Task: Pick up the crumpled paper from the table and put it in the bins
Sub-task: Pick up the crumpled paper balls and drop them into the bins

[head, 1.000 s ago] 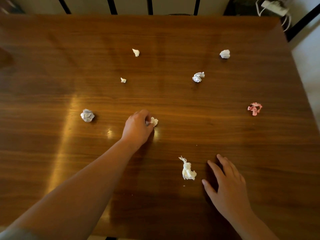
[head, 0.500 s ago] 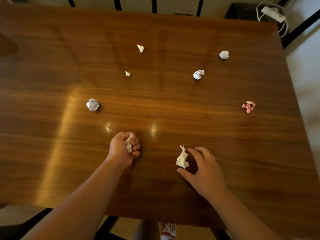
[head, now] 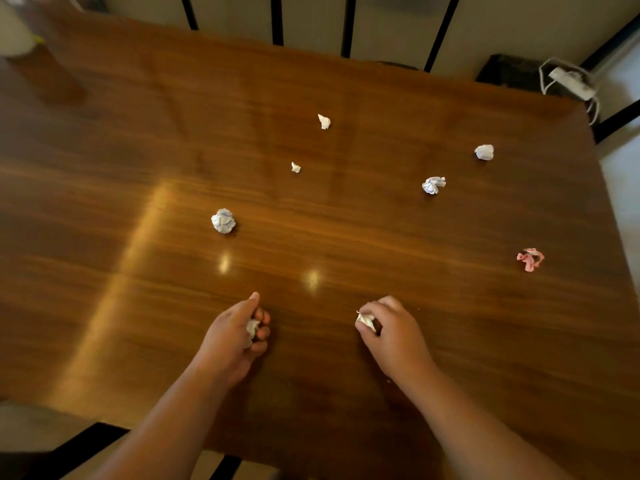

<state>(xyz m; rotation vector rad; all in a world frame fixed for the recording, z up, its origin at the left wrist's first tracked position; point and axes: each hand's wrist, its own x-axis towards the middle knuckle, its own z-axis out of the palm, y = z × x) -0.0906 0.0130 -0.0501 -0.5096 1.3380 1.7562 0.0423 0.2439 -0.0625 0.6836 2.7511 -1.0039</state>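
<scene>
My left hand [head: 230,336] is closed around a small white paper wad [head: 252,329] just above the wooden table [head: 381,244], near its front edge. My right hand [head: 391,332] grips another white wad [head: 365,320], mostly hidden by the fingers. Several crumpled papers lie farther out: a white ball [head: 223,220] left of centre, a tiny scrap [head: 295,167], a small white piece [head: 324,121], a bluish-white wad [head: 433,185], a white ball [head: 484,152] at the far right, and a pink wad [head: 530,259] near the right edge. No bin is in view.
A white power strip with cable [head: 571,83] lies on the floor beyond the table's far right corner, beside a dark mat [head: 509,74]. Black vertical bars [head: 277,19] stand behind the far edge. A blurred pale object [head: 17,36] sits at the far left corner.
My right hand has closed on the white wad it was touching and lifted it off the table. My left hand keeps its wad. The view has turned, shifting the table rightward.
</scene>
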